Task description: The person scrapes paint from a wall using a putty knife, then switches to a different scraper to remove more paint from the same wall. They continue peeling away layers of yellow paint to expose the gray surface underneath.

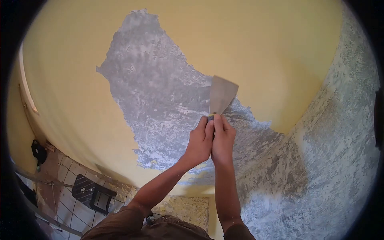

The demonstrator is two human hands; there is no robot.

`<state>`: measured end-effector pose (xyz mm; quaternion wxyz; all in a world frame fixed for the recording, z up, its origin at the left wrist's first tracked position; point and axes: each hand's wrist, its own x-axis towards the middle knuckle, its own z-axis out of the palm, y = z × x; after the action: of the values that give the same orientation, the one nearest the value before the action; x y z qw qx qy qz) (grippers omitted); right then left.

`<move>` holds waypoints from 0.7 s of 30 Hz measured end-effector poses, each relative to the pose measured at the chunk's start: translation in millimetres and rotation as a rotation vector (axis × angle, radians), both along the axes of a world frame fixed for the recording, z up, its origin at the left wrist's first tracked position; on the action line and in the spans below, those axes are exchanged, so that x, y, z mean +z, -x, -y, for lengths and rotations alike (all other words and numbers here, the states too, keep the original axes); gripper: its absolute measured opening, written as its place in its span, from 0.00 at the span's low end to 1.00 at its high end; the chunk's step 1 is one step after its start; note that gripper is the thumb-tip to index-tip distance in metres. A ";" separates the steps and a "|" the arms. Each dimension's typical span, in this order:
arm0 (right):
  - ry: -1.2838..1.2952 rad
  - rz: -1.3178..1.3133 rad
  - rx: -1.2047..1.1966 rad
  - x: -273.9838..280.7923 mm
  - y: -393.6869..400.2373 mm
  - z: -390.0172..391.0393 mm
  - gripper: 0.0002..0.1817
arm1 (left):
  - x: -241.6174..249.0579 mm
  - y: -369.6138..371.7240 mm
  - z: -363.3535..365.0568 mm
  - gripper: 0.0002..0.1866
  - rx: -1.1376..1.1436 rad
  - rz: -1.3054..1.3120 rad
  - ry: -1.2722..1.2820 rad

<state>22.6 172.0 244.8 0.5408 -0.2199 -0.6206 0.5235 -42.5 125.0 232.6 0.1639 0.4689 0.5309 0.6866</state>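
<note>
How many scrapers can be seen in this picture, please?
1. The scraper is held in the left grip and right grip near the middle, its blade at the border between yellow paint and grey patch. Others may be hidden by the person's body.

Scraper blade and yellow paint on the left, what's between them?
The head view shows a rough grey patch between the scraper blade and the yellow paint on the left.
</note>
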 end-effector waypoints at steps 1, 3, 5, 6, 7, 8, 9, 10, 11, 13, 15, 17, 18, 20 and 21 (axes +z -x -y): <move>0.133 -0.100 0.095 3.3 0.8 0.5 0.18 | 8.0 -0.7 3.1 0.18 0.002 -0.009 0.050; 0.248 -0.095 0.092 -0.1 -2.8 10.7 0.18 | -0.5 -7.1 9.1 0.18 0.019 -0.016 0.026; 0.360 -0.151 0.092 -15.3 -3.9 17.6 0.19 | -19.4 -11.6 11.5 0.20 0.030 -0.019 0.004; 0.351 -0.155 0.088 -15.4 -3.2 17.0 0.19 | -24.2 -9.6 7.2 0.20 0.026 -0.023 -0.004; 0.376 -0.132 0.070 -14.9 -2.6 15.9 0.19 | -27.2 -8.0 2.9 0.20 0.023 -0.026 -0.048; 0.410 -0.105 0.047 -15.5 -3.9 16.4 0.19 | -31.1 -8.7 0.8 0.20 0.019 -0.022 -0.083; 0.418 -0.100 0.036 -12.6 -5.3 17.7 0.19 | -27.9 -11.4 2.2 0.20 0.010 -0.014 -0.074; 0.425 -0.127 0.026 -5.8 -5.7 18.4 0.18 | -20.0 -14.0 4.1 0.19 -0.036 0.048 -0.038; 0.429 -0.155 0.016 -2.8 -6.2 18.6 0.19 | -16.3 -15.6 4.9 0.18 -0.081 0.109 -0.004; 0.420 -0.159 -0.039 -9.9 -3.8 23.7 0.19 | -24.4 -15.1 4.7 0.18 -0.091 0.109 -0.006; 0.407 -0.157 -0.093 -9.3 -4.0 23.5 0.19 | -27.8 -11.8 0.7 0.17 -0.098 0.114 -0.012; 0.349 -0.065 -0.111 -0.8 -2.2 17.8 0.20 | -22.9 -2.2 -6.3 0.16 -0.175 0.096 0.005; 0.359 -0.060 -0.115 -3.8 -4.9 18.8 0.20 | -23.8 -6.1 -2.9 0.16 -0.177 0.101 0.015; 0.334 -0.085 -0.117 -6.0 -4.0 15.9 0.20 | -20.0 -11.0 0.0 0.16 -0.104 0.071 0.002; 0.338 -0.078 -0.120 -8.3 -3.1 20.7 0.20 | -23.6 -13.2 3.9 0.16 -0.105 0.079 0.006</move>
<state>25.7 151.3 236.4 0.5500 -0.3237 -0.4882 0.5953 -29.4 121.0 209.0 0.2219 0.4684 0.5006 0.6934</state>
